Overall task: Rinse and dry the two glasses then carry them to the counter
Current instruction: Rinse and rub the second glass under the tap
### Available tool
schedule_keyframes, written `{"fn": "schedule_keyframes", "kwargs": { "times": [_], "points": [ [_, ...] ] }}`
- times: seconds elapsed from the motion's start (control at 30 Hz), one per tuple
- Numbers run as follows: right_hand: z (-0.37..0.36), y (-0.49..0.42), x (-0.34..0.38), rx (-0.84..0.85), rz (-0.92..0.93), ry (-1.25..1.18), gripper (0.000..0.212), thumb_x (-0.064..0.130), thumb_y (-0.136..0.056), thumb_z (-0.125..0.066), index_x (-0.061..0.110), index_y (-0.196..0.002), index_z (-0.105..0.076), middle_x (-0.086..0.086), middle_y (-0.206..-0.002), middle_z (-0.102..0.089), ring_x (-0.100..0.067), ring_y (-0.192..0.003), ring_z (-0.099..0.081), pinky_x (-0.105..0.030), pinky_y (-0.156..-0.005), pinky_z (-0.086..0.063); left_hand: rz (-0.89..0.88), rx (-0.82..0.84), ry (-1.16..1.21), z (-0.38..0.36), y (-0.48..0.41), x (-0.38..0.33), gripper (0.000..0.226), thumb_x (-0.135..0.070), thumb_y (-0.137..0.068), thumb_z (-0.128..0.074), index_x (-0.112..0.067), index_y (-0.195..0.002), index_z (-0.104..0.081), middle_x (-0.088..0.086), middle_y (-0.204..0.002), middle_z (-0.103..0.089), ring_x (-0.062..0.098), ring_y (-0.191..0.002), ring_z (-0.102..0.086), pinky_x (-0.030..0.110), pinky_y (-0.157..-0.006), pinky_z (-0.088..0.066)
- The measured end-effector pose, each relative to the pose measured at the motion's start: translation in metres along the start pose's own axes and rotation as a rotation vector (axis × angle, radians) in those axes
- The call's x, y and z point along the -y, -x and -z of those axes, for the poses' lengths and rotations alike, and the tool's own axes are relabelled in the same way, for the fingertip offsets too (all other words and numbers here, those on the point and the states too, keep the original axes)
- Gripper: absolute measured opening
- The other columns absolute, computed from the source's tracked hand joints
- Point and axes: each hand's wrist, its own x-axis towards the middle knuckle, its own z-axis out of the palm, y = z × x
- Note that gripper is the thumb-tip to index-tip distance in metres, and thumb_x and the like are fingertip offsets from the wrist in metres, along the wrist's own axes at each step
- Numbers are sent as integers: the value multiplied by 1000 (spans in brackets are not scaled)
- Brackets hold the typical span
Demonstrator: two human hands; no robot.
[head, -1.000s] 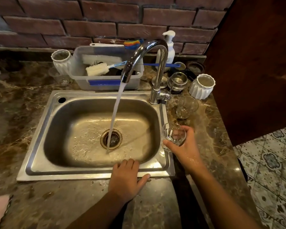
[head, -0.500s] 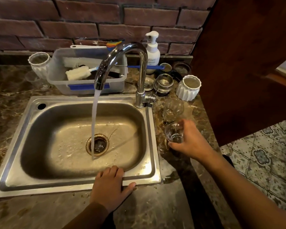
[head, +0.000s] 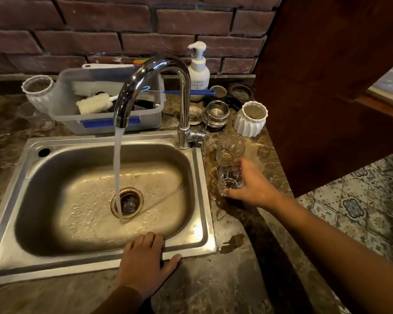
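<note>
The right hand (head: pixel 252 184) curls its fingers and thumb round a small clear glass (head: pixel 229 180), held upright just to the right of the sink (head: pixel 202 189) and low at the wet worktop (head: pixel 213 291); whether its base touches the stone cannot be told. The second glass (head: pixel 230 148) stands upright just behind it, the two rims close, with the faucet (head: pixel 183 98) base to its left. The left hand (head: pixel 143 261) lies flat on the sink's front rim, fingers straight and together, thumb spread onto the worktop. Water (head: pixel 117 166) runs from the spout straight into the drain (head: pixel 127 202). Behind the second glass the corner is crowded: a white ribbed cup (head: pixel 251 118), a round metal strainer (head: pixel 214 114) and a white soap dispenser (head: pixel 199 71) against the brick wall (head: pixel 100 30). A grey plastic tub (head: pixel 104 123) of brushes sits behind the sink, a blue-handled brush (head: pixel 188 92) reaching out of it past the faucet neck. Another white ribbed cup (head: pixel 38 91) stands left of the tub. A dark wooden panel (head: pixel 327 87) closes off the worktop's right side, near the right hand, and a puddle (head: pixel 233 242) lies by the sink's front right corner.
</note>
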Motion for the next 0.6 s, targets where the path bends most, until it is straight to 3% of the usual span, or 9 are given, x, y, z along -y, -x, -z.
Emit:
{"fn": "schedule_keyframes", "kwargs": {
  "times": [0.23,0.4,0.6],
  "points": [
    [2,0,-8,30,45,28,96,39,-72,-84,19,-147,-27,-4,-144,-39,-20,-129,-48,-38,-108,-47,14,9,14,-1,-1,0,50,-79,-83,-42,-32,-85,-58,-11,-82,-54,17,-79,-57,36,-69,-44],
    [13,-3,-3,132,133,293,88,42,-78,-78,45,-145,-21,-5,-140,-36,-23,-122,-50,-40,-99,-52,23,14,2,-1,-1,0,52,-78,-82,-43,-30,-89,-62,-10,-86,-58,18,-82,-59,37,-70,-45],
    [18,-5,3,198,153,436,89,35,-77,-80,37,-145,-23,-5,-133,-37,-22,-118,-50,-36,-93,-54,19,17,-5,1,-1,-1,50,-78,-82,-45,-30,-85,-60,-10,-84,-57,17,-79,-58,35,-68,-44]
  ]
}}
